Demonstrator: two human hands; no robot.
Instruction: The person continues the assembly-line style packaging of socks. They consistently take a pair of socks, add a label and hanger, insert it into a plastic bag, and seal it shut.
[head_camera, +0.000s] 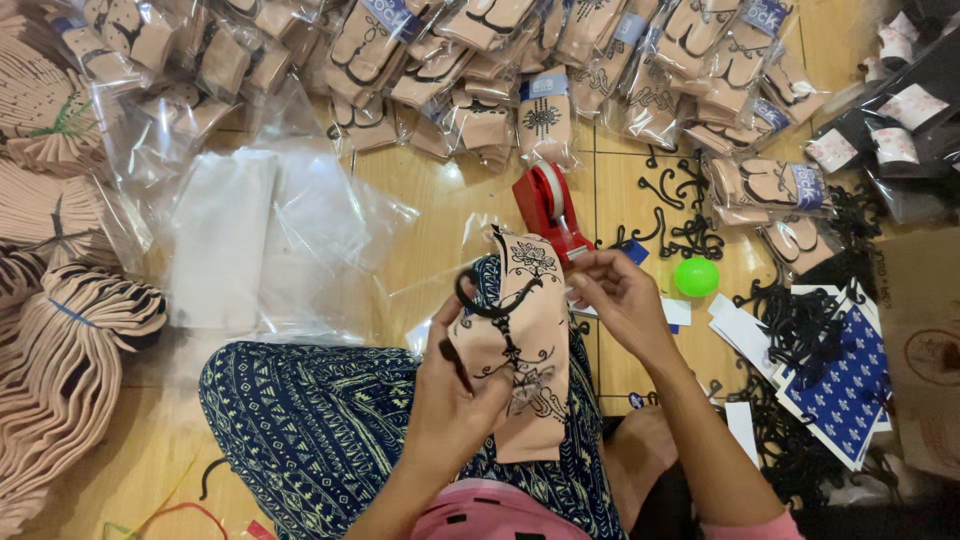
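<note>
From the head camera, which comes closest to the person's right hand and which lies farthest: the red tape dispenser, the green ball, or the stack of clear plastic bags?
Measured from the right hand:
1. Red tape dispenser, just above and left of the hand, and green ball, just to its right, are too close to call.
2. Stack of clear plastic bags, far off to the left on the floor.

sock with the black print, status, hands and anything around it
Left hand grips the beige printed sock with a black hook. Right hand pinches its top edge. Red tape dispenser just beyond, apart.
</note>
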